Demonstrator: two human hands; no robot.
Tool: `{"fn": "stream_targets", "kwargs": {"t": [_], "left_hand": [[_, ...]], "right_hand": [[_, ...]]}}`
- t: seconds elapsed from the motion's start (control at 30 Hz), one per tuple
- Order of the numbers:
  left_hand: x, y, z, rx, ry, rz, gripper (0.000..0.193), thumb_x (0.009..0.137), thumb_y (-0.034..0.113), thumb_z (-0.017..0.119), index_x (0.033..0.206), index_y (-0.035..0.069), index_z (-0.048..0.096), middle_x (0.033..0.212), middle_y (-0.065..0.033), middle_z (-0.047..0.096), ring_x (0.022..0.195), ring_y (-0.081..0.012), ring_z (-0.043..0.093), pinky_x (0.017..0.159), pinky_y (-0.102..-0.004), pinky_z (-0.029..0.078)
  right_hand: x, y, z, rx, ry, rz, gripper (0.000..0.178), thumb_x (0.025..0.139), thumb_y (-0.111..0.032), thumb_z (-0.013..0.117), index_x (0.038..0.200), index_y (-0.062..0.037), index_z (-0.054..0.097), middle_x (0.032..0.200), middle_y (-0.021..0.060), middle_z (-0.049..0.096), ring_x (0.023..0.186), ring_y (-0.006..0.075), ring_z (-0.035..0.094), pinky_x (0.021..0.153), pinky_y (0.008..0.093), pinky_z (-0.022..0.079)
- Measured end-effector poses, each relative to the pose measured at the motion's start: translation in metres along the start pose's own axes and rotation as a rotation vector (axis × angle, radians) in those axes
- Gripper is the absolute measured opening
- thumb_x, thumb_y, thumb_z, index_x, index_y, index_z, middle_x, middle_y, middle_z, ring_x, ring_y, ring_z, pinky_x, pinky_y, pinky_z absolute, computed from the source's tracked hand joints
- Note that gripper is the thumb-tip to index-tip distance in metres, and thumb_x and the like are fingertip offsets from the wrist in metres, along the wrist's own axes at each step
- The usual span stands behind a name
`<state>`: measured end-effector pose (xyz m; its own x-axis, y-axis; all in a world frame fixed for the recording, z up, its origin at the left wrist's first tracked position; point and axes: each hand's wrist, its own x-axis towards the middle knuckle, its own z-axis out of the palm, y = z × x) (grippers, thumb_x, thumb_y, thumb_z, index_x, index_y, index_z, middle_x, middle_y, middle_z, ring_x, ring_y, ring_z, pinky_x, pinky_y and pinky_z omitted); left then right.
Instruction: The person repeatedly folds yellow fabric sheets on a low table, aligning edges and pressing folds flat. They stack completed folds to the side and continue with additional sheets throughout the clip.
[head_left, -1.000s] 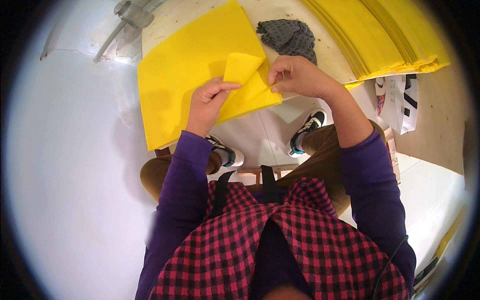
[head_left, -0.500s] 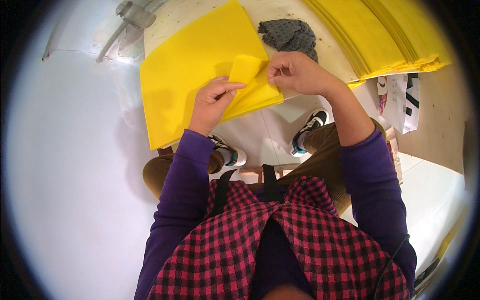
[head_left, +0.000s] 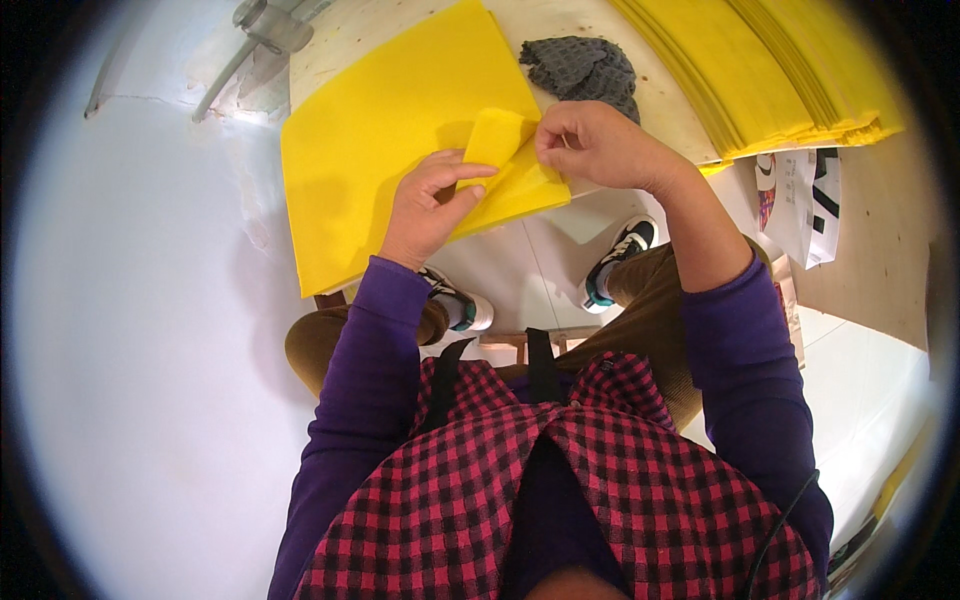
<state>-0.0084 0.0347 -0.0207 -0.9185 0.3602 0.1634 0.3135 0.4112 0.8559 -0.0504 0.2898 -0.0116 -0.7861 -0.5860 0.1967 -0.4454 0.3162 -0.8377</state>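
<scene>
A stack of flat yellow sheets [head_left: 390,110], soft and felt-like, lies at the table's near edge. At its right corner a strip of the top sheet is turned up into a folded flap [head_left: 496,138]. My left hand [head_left: 428,205] rests at the flap's left side, index finger across it and thumb just below, with the yellow sheet held between. My right hand [head_left: 592,147] is closed in a pinch at the flap's right edge, its fingertips on the yellow material; exactly how much they grip is hidden. Behind that hand lies a crumpled dark grey textured cloth [head_left: 580,70].
Thick piles of yellow sheets [head_left: 745,75] fill the table's right side. A white printed bag [head_left: 805,205] hangs or stands below them. A clear jar-like object [head_left: 272,27] is at the far left. My shoes [head_left: 625,250] and a wooden stool edge [head_left: 510,342] show below the table.
My left thumb has parted slightly from the index finger. The flap has shifted a little to the right. My right hand stays almost in place.
</scene>
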Motion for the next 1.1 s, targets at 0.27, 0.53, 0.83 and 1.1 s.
{"fn": "stream_targets", "kwargs": {"t": [0.27,0.53,0.83,1.1], "left_hand": [[0.001,0.008,-0.002,0.013,-0.049,0.049,0.035,0.069,0.011,0.075,0.104,0.011,0.071,0.105,-0.0118,0.066,0.109,-0.0285,0.056,0.099,-0.0363,0.04],[-0.006,-0.015,0.005,-0.005,0.082,0.027,0.035,0.075,0.005,0.073,0.109,0.007,0.068,0.113,-0.0116,0.064,0.107,-0.0217,0.056,0.093,-0.0313,0.043],[-0.005,-0.012,0.007,-0.234,0.084,-0.057,0.045,0.084,0.001,0.061,0.128,0.003,0.054,0.115,-0.0015,0.058,0.089,-0.0072,0.049,0.079,-0.0208,0.041],[-0.004,0.003,0.006,-0.104,0.081,-0.036,0.05,0.085,-0.001,0.055,0.134,0.008,0.051,0.109,-0.0007,0.061,0.08,-0.0069,0.046,0.072,-0.0201,0.038]], "right_hand": [[0.005,-0.005,-0.002,-0.014,-0.028,0.041,0.011,0.081,-0.011,0.062,0.082,0.0002,0.06,0.07,0.0077,0.057,0.064,0.0154,0.053,0.061,0.0288,0.043],[0.007,-0.005,-0.001,0.074,0.129,0.009,0.016,0.081,-0.016,0.065,0.083,-0.0004,0.062,0.068,0.0081,0.059,0.062,0.0161,0.053,0.059,0.0299,0.044],[-0.004,-0.001,-0.002,0.081,-0.157,0.083,0.019,0.069,-0.003,0.072,0.084,-0.0028,0.061,0.081,0.0021,0.054,0.074,0.0127,0.052,0.066,0.0263,0.044],[0.0,-0.001,0.001,-0.009,-0.14,0.147,0.011,0.074,-0.003,0.067,0.082,-0.001,0.06,0.076,0.0044,0.055,0.071,0.0147,0.053,0.065,0.0276,0.044]]}}
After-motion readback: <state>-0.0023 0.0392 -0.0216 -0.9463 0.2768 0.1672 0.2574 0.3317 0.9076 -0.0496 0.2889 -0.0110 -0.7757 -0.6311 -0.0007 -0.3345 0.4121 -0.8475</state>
